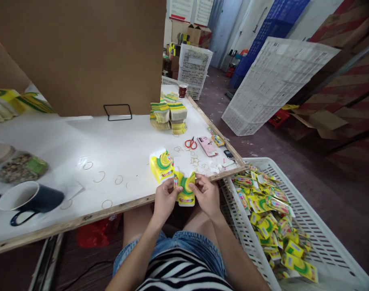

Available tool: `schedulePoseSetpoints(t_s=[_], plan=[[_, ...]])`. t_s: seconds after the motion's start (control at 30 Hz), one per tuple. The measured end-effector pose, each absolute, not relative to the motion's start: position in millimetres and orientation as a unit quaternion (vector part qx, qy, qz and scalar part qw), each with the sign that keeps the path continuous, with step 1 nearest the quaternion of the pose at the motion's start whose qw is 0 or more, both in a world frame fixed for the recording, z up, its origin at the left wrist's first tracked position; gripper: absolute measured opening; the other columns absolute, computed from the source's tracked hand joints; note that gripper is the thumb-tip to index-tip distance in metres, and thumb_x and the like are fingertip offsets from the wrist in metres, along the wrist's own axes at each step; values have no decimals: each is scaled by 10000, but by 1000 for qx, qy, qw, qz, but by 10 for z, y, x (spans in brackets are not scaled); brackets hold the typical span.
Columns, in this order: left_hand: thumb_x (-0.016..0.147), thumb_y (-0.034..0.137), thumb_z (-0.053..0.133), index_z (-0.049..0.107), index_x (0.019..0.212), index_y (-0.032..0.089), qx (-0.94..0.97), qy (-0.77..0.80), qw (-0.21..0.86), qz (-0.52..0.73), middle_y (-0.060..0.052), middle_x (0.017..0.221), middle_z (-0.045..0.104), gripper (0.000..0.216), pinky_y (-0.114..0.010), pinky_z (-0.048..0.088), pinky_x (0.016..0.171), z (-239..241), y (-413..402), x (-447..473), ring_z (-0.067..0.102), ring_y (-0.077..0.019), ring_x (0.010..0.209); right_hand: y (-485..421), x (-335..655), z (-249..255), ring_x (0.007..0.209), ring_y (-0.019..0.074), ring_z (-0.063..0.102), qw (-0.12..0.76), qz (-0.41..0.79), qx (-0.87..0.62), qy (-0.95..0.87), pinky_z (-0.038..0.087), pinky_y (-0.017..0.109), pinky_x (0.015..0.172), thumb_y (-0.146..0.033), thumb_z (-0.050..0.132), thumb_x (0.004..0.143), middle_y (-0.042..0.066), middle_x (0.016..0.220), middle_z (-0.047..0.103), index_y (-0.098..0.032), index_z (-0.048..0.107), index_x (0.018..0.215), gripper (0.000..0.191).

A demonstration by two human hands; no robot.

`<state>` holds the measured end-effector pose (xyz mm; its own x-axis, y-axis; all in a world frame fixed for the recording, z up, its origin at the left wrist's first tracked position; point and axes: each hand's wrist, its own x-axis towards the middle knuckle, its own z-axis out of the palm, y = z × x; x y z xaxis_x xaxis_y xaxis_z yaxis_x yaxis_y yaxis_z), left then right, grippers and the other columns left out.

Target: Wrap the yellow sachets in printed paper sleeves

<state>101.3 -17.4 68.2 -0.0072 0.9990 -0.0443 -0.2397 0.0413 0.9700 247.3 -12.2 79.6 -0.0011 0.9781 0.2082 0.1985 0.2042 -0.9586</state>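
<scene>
Both my hands grip a yellow-and-green printed card box (186, 199) just off the table's front edge, its white flaps standing up at the top. My left hand (166, 199) pinches the left side with the thumb on the front. On the right side, my right hand (207, 195) holds it with thumb and fingers. Close to my left hand, a stack of the same yellow card boxes (160, 165) lies on the white table (102, 141). What, if anything, is inside the held box I cannot tell.
Red scissors (191, 143), a pink phone (207, 146) and several rubber bands lie beyond my hands. Bundled yellow cards (169, 115) sit farther back. A dark mug (36, 197) stands at left. Right of the table, a white crate (323, 242) holds many yellow packs (269, 224).
</scene>
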Motion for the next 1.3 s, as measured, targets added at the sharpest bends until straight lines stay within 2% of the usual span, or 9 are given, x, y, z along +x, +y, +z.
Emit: schedulePoseSetpoints(t_s=[0.07,0.3,0.53,0.7,0.8,0.9,1.0,1.07,1.3], plan=[[700,326,747,557,1093,159,418,444,566,555,-73,873,731,467,-357,548,756,695,-177,998,701,-238,806,-109,2520,775,613,146,589,507,437,-461,-583,502,258,573,-399,606,842,27,777,672,-188,555,1119,352],[828,288,653,271,1396,254,482,346,614,521,-109,1134,674,686,-329,525,847,877,-238,928,683,-210,967,-64,2702,850,628,113,559,490,502,-389,-598,459,208,479,-377,641,828,37,949,634,-251,472,1291,509],[785,263,706,438,1298,260,504,296,699,413,-81,1007,708,579,-319,531,787,953,-279,798,695,-223,882,-55,2848,1010,603,118,532,408,529,-357,-653,458,229,518,-397,594,869,11,772,600,-195,633,987,237],[767,248,719,489,1105,228,511,306,695,405,-56,956,706,409,-267,526,696,913,-302,868,686,-184,781,-59,2864,1006,677,157,581,405,424,-397,-706,472,276,630,-382,549,903,34,732,623,-179,682,781,271],[783,250,704,360,1303,240,499,307,681,439,-74,1001,702,623,-298,534,744,867,-297,921,686,-211,868,-43,2824,915,743,166,604,469,408,-411,-667,486,276,671,-380,596,877,36,819,647,-210,666,1030,239],[789,261,701,265,1409,238,503,303,671,453,-104,1076,691,759,-333,536,794,821,-280,939,679,-233,935,-19,2809,833,743,158,608,509,419,-418,-625,496,266,659,-390,634,854,26,877,650,-260,548,1262,437],[793,265,694,415,1345,206,518,317,655,449,-120,1128,677,622,-322,534,801,793,-264,942,674,-231,945,2,2868,835,898,204,607,490,372,-409,-674,499,308,738,-438,575,884,69,979,645,-247,697,1058,286],[800,262,682,464,1317,199,526,340,633,454,-111,1108,686,564,-305,536,782,787,-259,954,677,-220,920,4,2923,874,932,231,595,467,349,-407,-703,492,338,759,-485,512,905,90,982,634,-227,739,960,348],[812,219,627,487,1322,195,550,400,576,453,-98,1096,694,529,-287,545,721,784,-268,1039,682,-178,785,-50,2885,940,559,139,533,362,407,-475,-691,433,246,552,-371,648,803,-34,643,610,-227,590,1173,401]])
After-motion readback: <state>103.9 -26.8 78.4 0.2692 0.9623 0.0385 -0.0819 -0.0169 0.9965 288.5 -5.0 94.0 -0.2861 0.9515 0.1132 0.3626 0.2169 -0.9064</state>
